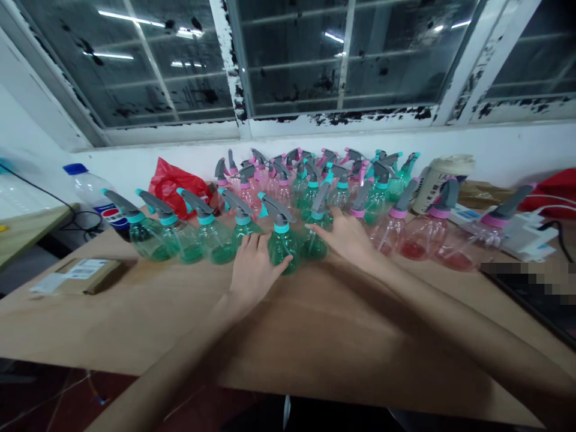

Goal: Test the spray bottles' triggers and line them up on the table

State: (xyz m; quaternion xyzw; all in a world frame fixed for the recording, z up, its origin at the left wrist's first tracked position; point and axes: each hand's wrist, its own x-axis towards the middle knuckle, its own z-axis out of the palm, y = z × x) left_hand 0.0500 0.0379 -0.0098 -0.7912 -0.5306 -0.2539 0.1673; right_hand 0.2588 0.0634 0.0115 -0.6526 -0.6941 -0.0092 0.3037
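Observation:
My left hand is closed round a green spray bottle with a turquoise collar and grey trigger head, its thumb across the front. Just to the right, my right hand grips another green spray bottle, its thumb over the near side and the other fingers partly hidden. Both bottles stand upright. To the left runs a row of similar green bottles; to the right stand clear bottles with pink collars and pinkish bottoms. Behind my hands is a dense cluster of pink and green spray bottles.
On the wooden table are a small cardboard package, a blue-capped drink bottle and a red plastic bag. At right stand a pale cup, a white power strip with cables and a dark-edged, blurred-out object.

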